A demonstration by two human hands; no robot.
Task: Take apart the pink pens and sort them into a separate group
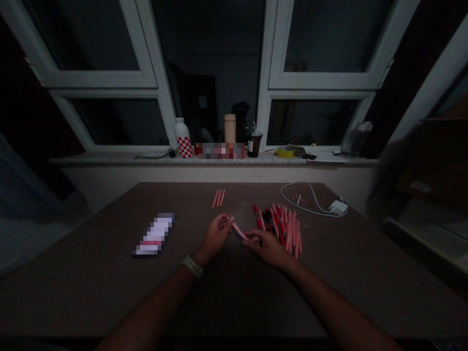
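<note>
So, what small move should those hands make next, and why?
Perhaps lay the pink pen beside the three pens: those lie neatly side by side, apart from the mixed pile, and the left hand and right hand hold this one near its ends.

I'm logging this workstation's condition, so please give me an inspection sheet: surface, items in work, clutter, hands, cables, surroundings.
Surface: brown table, dimly lit.
Items in work: pink pen in hand; three pink pens side by side beyond; pile of pink, red and black pens at right.
Clutter: phone at left, screen pixelated.
Hands: left hand and right hand hold opposite ends of one pen.
Cables: white cable, looped beside charger.
Surroundings: windowsill with checked bottle, yellow tape roll.
</note>
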